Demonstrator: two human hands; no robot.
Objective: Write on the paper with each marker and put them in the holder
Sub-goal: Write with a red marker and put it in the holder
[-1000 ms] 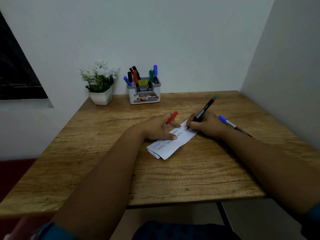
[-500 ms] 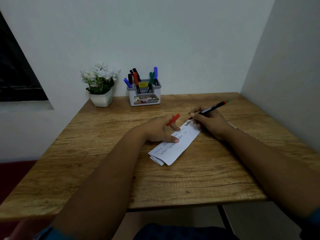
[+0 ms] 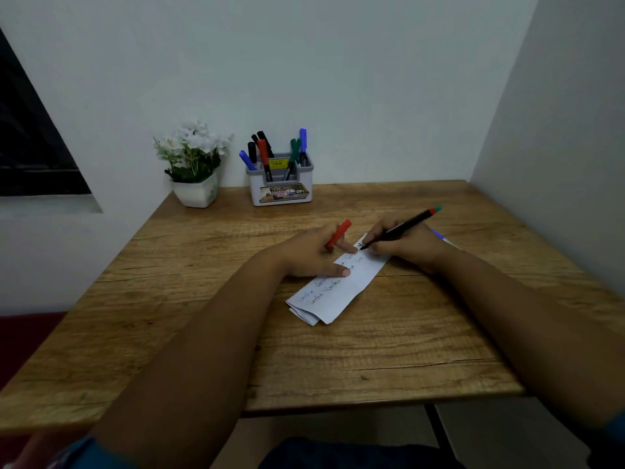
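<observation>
At the far left a dark window opening [image 3: 30, 137] cuts into the white wall. On the wooden bench [image 3: 209, 333], at its back edge, stands a white pot of white flowers [image 3: 193, 164], and just right of it the grey holder [image 3: 280, 182] with blue, black, red and green markers leaning in it. A yellow price sticker sits inside the holder and a picture label on its front shows the letters "OPC"; the rest is too small to read.

Nearer the middle, the left hand [image 3: 313, 253] rests on the folded paper [image 3: 333, 289], its thumb tip and a fingertip pressing the sheet flat while its other fingers pinch a red cap [image 3: 338, 234] that sticks up and away from the palm. The paper lies slantwise on the bench, its near end folded under. Two lines of handwriting run along it, repeating a word like "Varsha"; the left hand covers part of them.

The right hand [image 3: 402, 247] grips a black marker [image 3: 400, 228] with a red and green end, its tip touching the far end of the paper. Behind this hand, mostly hidden by it, a blue-capped marker [image 3: 439, 235] lies on the bench. A grey side wall closes the right
</observation>
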